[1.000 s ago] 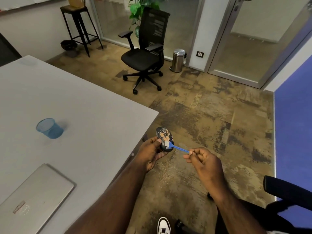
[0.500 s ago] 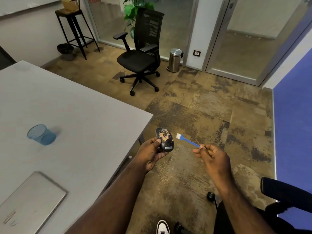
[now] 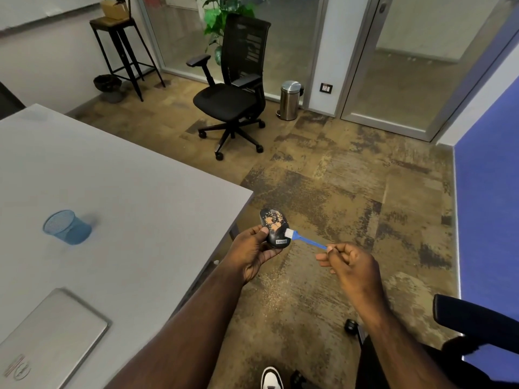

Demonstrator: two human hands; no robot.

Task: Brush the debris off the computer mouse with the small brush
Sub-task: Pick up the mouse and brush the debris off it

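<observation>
My left hand (image 3: 252,249) holds a black computer mouse (image 3: 273,227) out over the floor, just past the table corner. Tan crumbs and patches cover the mouse's top. My right hand (image 3: 346,262) pinches the end of a small blue brush (image 3: 304,240). Its white bristles rest against the right side of the mouse, near the label end. Fine debris lies scattered on the carpet (image 3: 269,293) beneath my hands.
A grey table (image 3: 126,192) fills the left, with a blue mesh cup (image 3: 66,227) and a shut silver laptop (image 3: 47,338) on it. A black office chair (image 3: 233,91) and a steel bin (image 3: 289,100) stand farther back. Another chair's armrest (image 3: 477,315) is at my right.
The brush swung away from the mouse to the right half a second ago; now its bristles touch the mouse's right side again. My left hand kept the mouse steady.
</observation>
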